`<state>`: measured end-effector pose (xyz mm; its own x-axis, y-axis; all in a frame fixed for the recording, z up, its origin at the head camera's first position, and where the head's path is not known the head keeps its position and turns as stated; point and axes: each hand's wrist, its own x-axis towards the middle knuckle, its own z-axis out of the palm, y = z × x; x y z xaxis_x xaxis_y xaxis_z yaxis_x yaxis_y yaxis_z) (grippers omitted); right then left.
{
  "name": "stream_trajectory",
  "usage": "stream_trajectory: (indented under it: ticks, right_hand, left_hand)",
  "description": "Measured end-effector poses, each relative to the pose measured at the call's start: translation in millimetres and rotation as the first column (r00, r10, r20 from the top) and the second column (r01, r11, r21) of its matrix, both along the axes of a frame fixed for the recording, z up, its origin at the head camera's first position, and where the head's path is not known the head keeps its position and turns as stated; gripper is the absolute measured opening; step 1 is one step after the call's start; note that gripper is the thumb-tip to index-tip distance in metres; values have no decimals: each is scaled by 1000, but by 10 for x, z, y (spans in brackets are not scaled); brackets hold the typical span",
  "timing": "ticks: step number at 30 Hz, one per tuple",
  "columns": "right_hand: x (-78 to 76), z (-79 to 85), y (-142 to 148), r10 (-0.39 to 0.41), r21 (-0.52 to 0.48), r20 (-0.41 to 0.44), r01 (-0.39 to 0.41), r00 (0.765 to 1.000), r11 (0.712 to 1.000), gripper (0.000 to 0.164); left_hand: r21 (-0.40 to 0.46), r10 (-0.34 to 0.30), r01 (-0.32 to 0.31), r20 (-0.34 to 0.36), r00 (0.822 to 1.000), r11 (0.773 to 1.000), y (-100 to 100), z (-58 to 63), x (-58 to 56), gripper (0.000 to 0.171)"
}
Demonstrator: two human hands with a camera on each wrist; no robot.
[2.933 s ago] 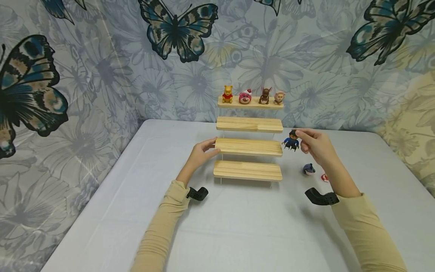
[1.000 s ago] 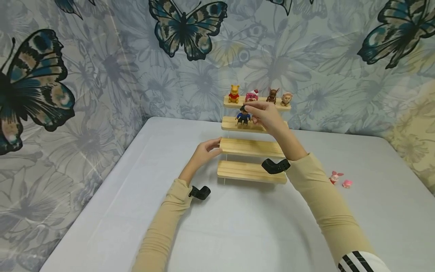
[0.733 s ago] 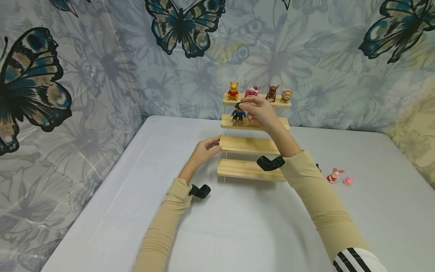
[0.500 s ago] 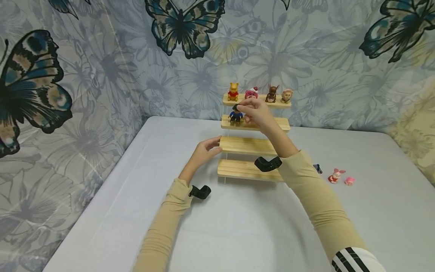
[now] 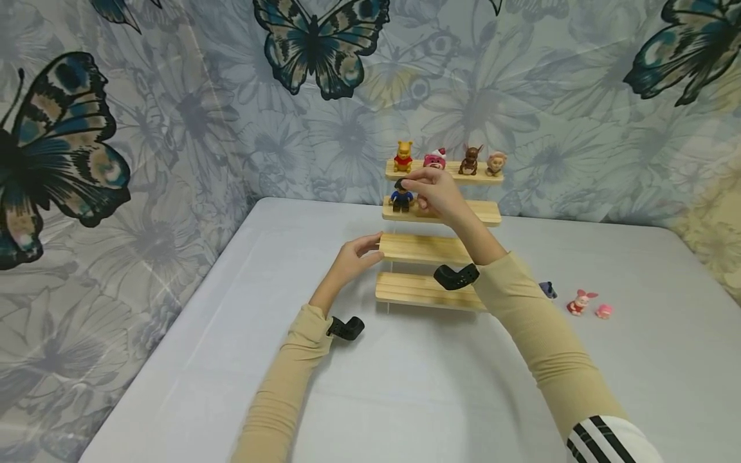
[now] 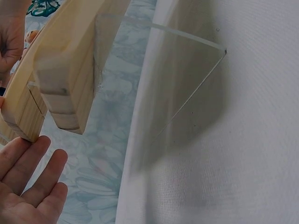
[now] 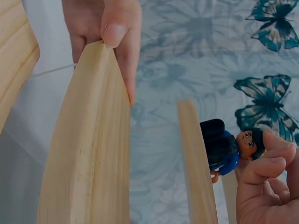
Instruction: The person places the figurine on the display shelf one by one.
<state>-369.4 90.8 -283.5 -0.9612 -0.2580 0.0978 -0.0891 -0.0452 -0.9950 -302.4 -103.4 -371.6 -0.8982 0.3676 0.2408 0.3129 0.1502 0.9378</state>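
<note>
My right hand (image 5: 442, 193) pinches a small toy figure (image 5: 401, 199) by its dark-haired head. The figure wears a blue top and black legs and is upright at the left end of the second shelf (image 5: 485, 212) from the top. In the right wrist view the toy figure (image 7: 226, 148) has its feet against that board. My left hand (image 5: 350, 260) holds the left end of the third wooden shelf (image 5: 422, 247), thumb in front and fingers behind. The left wrist view has the left hand's fingertips (image 6: 44, 140) right at a board's end.
On the top shelf (image 5: 451, 173) stand several figurines, including a yellow bear (image 5: 403, 156) and a brown one (image 5: 471, 159). The bottom shelf (image 5: 425, 289) is bare. Right on the white table lie a piglet figurine (image 5: 581, 302), a small pink one (image 5: 604, 311) and a blue-grey one (image 5: 547, 289).
The right hand has carried the toy figure from the stand's right side leftward onto the second shelf's left end. The left hand has stayed at the third shelf.
</note>
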Motion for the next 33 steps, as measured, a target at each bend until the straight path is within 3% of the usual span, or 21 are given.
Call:
stream_trajectory:
  ticks: [8, 19, 25, 29, 33]
  right_hand:
    - [-23, -11, -30, -20, 16, 8, 20, 1000, 1000, 22]
    - [-25, -40, -44, -31, 40, 31, 30, 999, 999, 35]
    - [11, -42, -27, -29, 53, 32, 28, 999, 998, 38]
    - [34, -46, 0, -16, 34, 21, 15, 1000, 999, 37]
    - [67, -69, 45, -16, 40, 69, 13, 997, 999, 39]
  left_hand:
    - [0, 18, -18, -8, 1000, 1000, 0, -209, -169, 47]
    - [-1, 12, -12, -19, 1000, 1000, -11, -229, -171, 47]
    - [33, 1, 1, -49, 999, 999, -25, -329, -219, 51]
    - [32, 6, -4, -44, 999, 999, -20, -297, -201, 50]
    - [3, 19, -19, -21, 1000, 1000, 3, -109, -75, 46]
